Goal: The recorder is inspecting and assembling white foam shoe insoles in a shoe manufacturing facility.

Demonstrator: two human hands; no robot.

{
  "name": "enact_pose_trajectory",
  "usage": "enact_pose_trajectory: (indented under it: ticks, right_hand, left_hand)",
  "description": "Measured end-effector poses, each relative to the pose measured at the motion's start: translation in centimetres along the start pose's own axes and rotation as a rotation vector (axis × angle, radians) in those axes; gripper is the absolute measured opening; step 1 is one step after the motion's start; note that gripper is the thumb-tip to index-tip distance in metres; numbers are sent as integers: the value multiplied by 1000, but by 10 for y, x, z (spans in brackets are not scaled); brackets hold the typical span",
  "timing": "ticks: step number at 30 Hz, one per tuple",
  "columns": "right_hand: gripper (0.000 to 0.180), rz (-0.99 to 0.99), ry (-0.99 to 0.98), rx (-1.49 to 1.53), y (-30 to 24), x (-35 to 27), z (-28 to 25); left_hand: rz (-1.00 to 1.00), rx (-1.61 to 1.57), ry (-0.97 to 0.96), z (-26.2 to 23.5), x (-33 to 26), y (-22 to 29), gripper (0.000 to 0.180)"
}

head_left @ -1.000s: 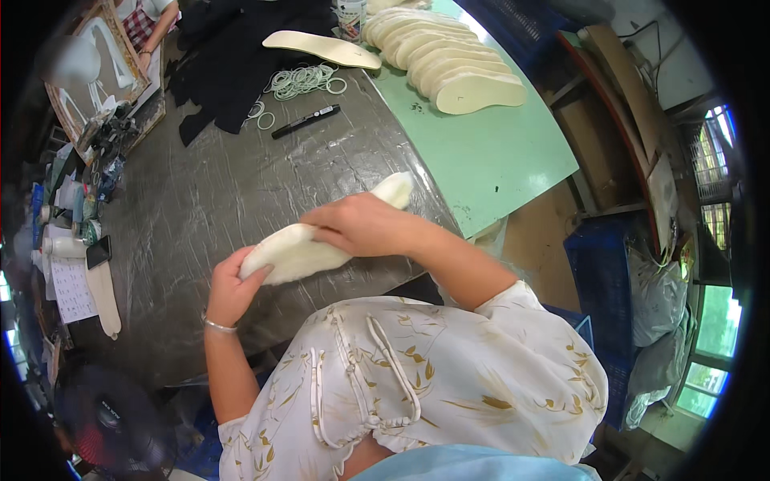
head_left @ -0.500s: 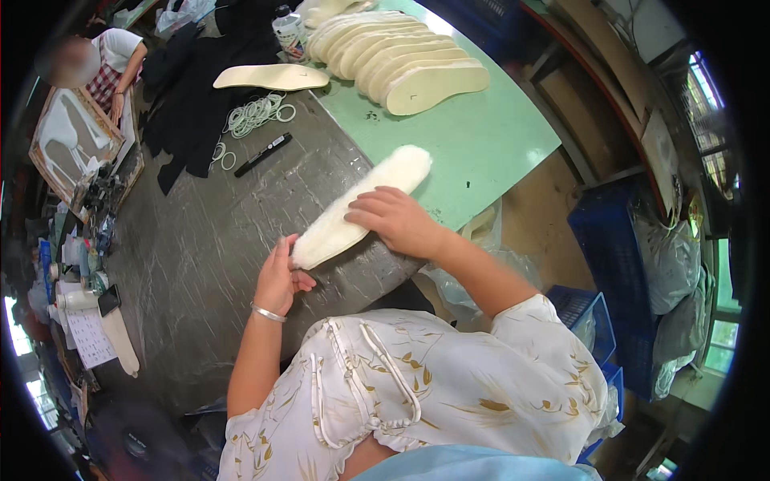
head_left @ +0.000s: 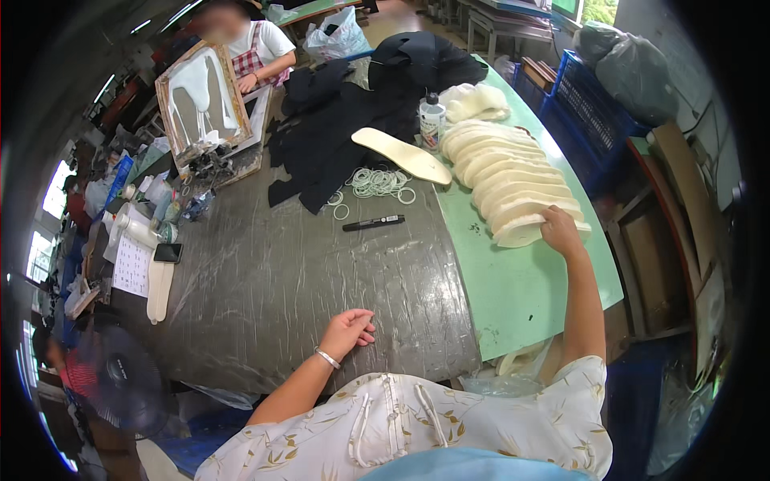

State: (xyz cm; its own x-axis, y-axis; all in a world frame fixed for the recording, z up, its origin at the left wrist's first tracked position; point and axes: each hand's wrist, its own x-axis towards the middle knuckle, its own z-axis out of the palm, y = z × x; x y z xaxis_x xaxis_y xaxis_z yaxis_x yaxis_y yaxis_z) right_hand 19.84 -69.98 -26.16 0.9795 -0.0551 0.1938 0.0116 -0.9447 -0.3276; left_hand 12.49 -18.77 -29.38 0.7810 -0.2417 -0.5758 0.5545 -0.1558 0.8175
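Note:
A row of overlapping cream insoles (head_left: 513, 180) lies on the green part of the table to the right. At its near end my right hand (head_left: 560, 231) reaches out with its fingers closed on the edge of the nearest insole (head_left: 520, 232); the fingertips are partly hidden. My left hand (head_left: 348, 332) hovers over or rests on the grey table (head_left: 321, 272) near its front edge, fingers curled together and nothing visible in them. Beyond the hands, a single insole (head_left: 401, 154) lies apart, beside a white bottle with a dark cap (head_left: 431, 120).
A black marker (head_left: 374, 223) and a heap of pale rings (head_left: 377, 183) lie mid-table, before black cloth (head_left: 337, 112). A phone (head_left: 167, 253) is at left, near a fan (head_left: 120, 377). Across the table a person (head_left: 269, 52) stands by a framed screen (head_left: 200, 100).
My right hand has moved from the fleecy insole near the front edge to the row's near end. That insole is gone from between my hands; my left hand has curled. The view has shifted.

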Motion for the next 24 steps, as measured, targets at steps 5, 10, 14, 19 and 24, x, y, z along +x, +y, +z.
enact_pose_trajectory:
  ticks: [5,10,14,19,24]
  right_hand:
    - [49,-6,258,-95,-10,7,23]
    - [61,-1,349,-123,-15,-7,55]
    - [62,38,465,-160,-40,-16,54]
    - [46,-107,521,233,-108,-23,67]
    - [27,-6,94,700,-156,-6,110]
  left_hand:
    - [20,-54,34,-2,-2,-3,26]
    - [84,-76,83,2,0,4,32]
    - [176,-129,105,-2,0,1,34]
    - [227,-53,313,-14,-19,7,24]
    - [273,-124,453,-57,-49,-10,29]
